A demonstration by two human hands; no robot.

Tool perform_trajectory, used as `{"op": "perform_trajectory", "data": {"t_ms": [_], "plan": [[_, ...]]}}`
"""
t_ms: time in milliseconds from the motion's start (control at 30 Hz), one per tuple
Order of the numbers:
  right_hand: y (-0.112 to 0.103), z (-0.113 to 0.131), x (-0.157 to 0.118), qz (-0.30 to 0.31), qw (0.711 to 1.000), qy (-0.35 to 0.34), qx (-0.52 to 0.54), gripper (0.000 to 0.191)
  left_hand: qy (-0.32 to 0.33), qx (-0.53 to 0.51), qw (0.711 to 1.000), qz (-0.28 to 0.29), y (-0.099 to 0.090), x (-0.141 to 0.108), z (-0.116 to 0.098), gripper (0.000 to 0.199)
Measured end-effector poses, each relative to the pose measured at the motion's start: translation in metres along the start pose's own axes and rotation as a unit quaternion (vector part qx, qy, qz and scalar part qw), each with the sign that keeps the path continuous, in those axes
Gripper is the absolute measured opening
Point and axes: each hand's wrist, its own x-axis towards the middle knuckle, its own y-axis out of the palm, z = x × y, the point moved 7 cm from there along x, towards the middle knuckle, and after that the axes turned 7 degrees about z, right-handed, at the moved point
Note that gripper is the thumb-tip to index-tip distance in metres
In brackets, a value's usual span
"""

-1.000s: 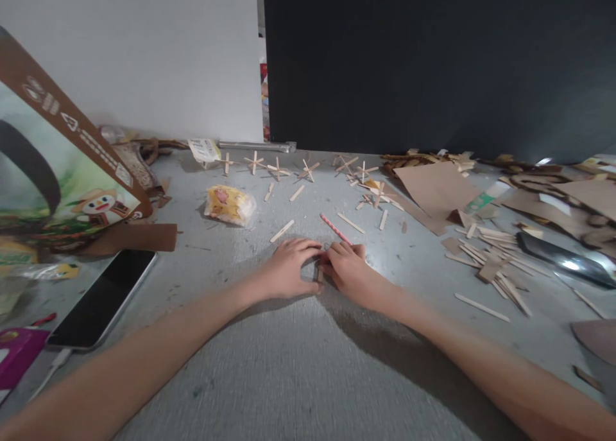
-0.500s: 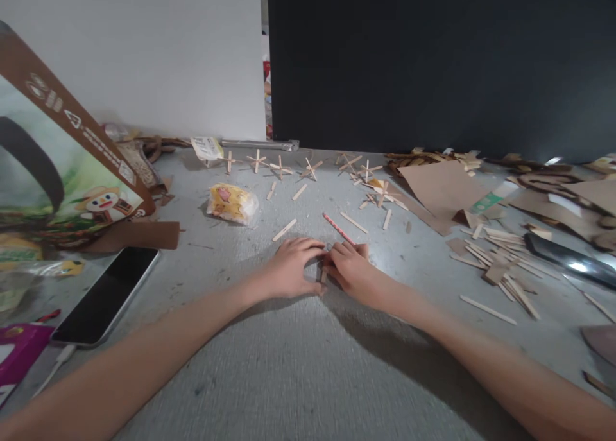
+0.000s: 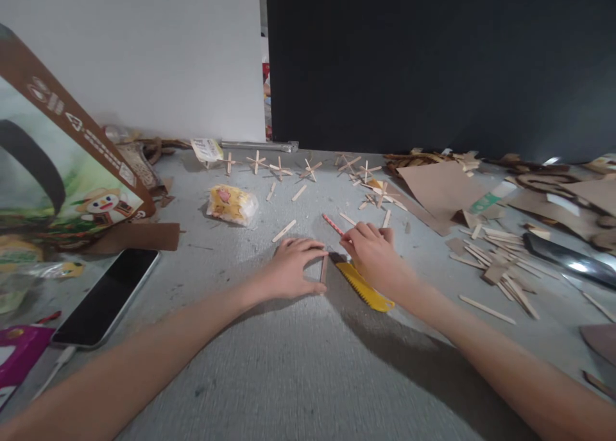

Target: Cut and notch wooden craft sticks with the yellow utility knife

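Note:
My left hand (image 3: 297,268) rests on the grey table, its thumb and fingers pinching a short wooden craft stick (image 3: 324,271) by its two ends. To its right, my right hand (image 3: 375,255) reaches over the table with bent fingers, its fingertips closed on the near part of a slim red-and-white striped pencil (image 3: 332,224). A yellow cutter knife (image 3: 364,289) with a toothed edge and a dark tip lies below the right hand, partly covered by it. Single craft sticks (image 3: 284,230) lie just beyond both hands.
Several crossed-stick pieces (image 3: 310,169) stand in a row at the back. A yellow packet (image 3: 231,205) sits at left, near a phone (image 3: 106,296) and a large printed box (image 3: 72,165). Loose sticks (image 3: 513,268), cardboard (image 3: 440,187) and a black object (image 3: 572,258) lie at right.
My right hand has moved right, away from the left hand, onto the striped pencil. The yellow cutter knife now shows beneath it. My left hand has stayed put with the stick.

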Motion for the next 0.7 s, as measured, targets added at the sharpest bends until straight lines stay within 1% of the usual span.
{"op": "perform_trajectory", "data": {"t_ms": [67, 133, 167, 233, 300, 333, 400, 467, 533, 600, 700], "plan": [[0.002, -0.006, -0.002, 0.031, 0.998, 0.030, -0.040, 0.026, 0.002, -0.005, 1.000, 0.002, 0.000, 0.000, 0.000, 0.067], [0.007, -0.003, -0.005, 0.086, 0.995, 0.030, -0.031, 0.033, 0.002, -0.017, 1.000, -0.008, -0.001, 0.000, 0.001, 0.066], [0.009, 0.000, -0.007, 0.110, 0.993, 0.022, -0.018, 0.034, 0.000, -0.026, 1.000, -0.016, -0.001, 0.000, 0.003, 0.067], [0.010, 0.008, -0.010, 0.142, 0.990, 0.005, 0.002, 0.027, -0.010, -0.050, 0.998, -0.044, -0.003, -0.002, 0.006, 0.069], [0.010, 0.012, -0.012, 0.159, 0.987, 0.001, 0.008, 0.015, -0.016, -0.095, 0.993, -0.065, -0.004, -0.005, 0.008, 0.068], [0.010, 0.012, -0.014, 0.165, 0.986, 0.003, 0.013, 0.011, -0.015, -0.123, 0.990, -0.063, -0.003, -0.006, 0.008, 0.067], [0.008, 0.010, -0.018, 0.171, 0.984, 0.014, 0.044, 0.014, -0.009, -0.176, 0.983, -0.042, 0.001, -0.008, 0.007, 0.061], [0.003, 0.006, -0.023, 0.150, 0.983, 0.033, 0.104, 0.020, -0.008, -0.212, 0.977, -0.033, 0.002, -0.010, 0.006, 0.057], [-0.004, 0.005, -0.028, 0.113, 0.976, 0.050, 0.179, 0.023, -0.014, -0.246, 0.968, -0.054, 0.001, -0.011, 0.005, 0.055], [-0.011, 0.006, -0.033, 0.069, 0.965, 0.066, 0.245, 0.025, -0.019, -0.293, 0.953, -0.081, 0.000, -0.013, 0.004, 0.058], [-0.022, 0.013, -0.036, -0.007, 0.946, 0.073, 0.317, 0.035, -0.014, -0.362, 0.927, -0.100, 0.003, -0.015, -0.004, 0.062]]}}
